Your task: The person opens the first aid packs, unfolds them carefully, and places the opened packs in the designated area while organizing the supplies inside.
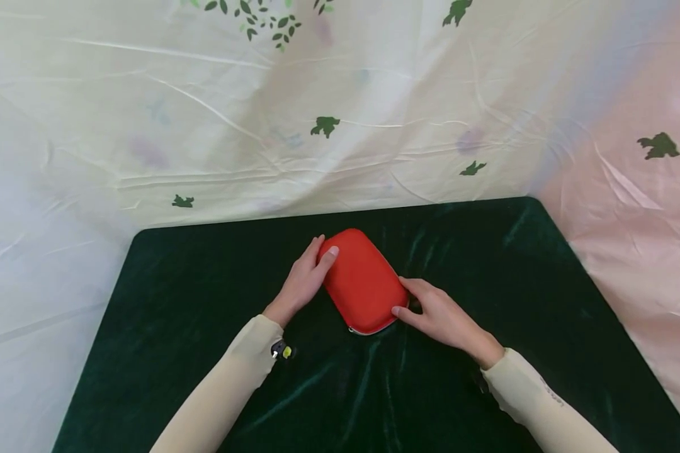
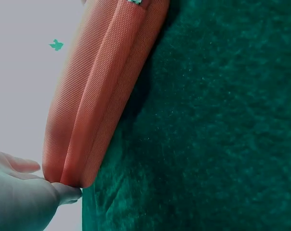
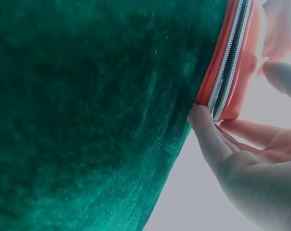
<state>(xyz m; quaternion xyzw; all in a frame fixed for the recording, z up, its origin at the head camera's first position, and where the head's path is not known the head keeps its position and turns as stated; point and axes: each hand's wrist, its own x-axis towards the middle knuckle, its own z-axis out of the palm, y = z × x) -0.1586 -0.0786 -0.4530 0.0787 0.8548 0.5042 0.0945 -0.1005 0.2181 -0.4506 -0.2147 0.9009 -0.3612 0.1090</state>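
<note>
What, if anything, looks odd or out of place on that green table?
Nothing looks spilled or damaged. The red case, with the left hand and right hand on it, lies askew to the far edge of the green cover, which is slightly creased nearby. Nothing else stands out.

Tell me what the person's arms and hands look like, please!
Both arms wear long cream sleeves. The left hand and right hand are bare, without gloves. By the left cuff sits a small black gadget with a bright yellow-green part. The right sleeve has a little dark marking, too small to read.
</note>
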